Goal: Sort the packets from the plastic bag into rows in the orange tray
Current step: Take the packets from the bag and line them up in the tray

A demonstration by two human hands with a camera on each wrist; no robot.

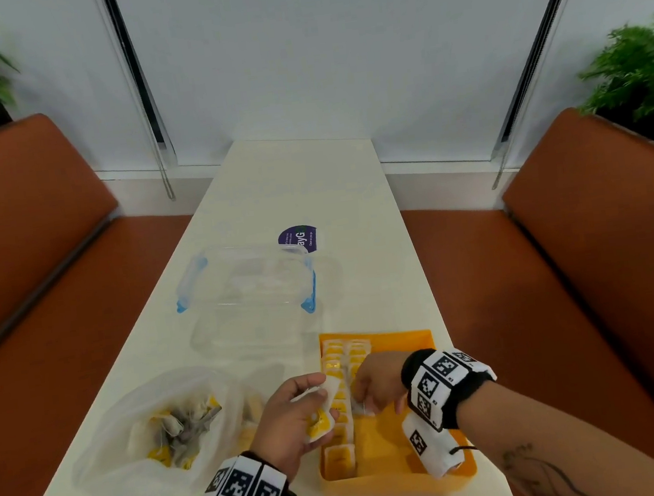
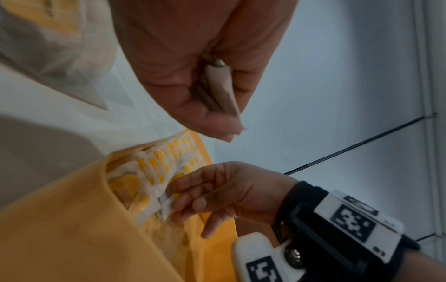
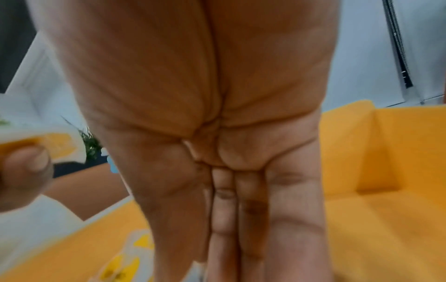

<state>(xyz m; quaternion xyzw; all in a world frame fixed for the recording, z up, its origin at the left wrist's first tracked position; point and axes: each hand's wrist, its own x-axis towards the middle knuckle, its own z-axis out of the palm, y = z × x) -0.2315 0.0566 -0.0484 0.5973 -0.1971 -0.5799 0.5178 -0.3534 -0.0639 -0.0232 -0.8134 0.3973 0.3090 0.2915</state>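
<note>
While the left hand (image 1: 286,419) is held just left of the orange tray (image 1: 408,479), a small bunch of yellow-and-white packets (image 1: 323,411) is gripped in its curled fingers; only the packet edges are shown in the left wrist view, the count cannot be told. The right hand (image 1: 375,383) is lowered inside the tray, with a single packet (image 2: 166,205) pinched between thumb and fingertips at the near end of the filled rows (image 1: 341,372). In the right wrist view the palm fills most of the frame, so the pinch itself is hidden there; blurred packet prints are seen at the bottom edge. Two rows of packets are laid along the tray's left side; the middle is covered by both hands. The tray's right half is seen as bare orange floor. The plastic bag (image 1: 154,426) is set left of the tray on the white table (image 1: 311,192), more packets visible through it, contents hazy. A clear container (image 1: 246,285) with blue clips is placed beyond the tray, and a round purple sticker (image 1: 298,239) further back, text unreadable.
</note>
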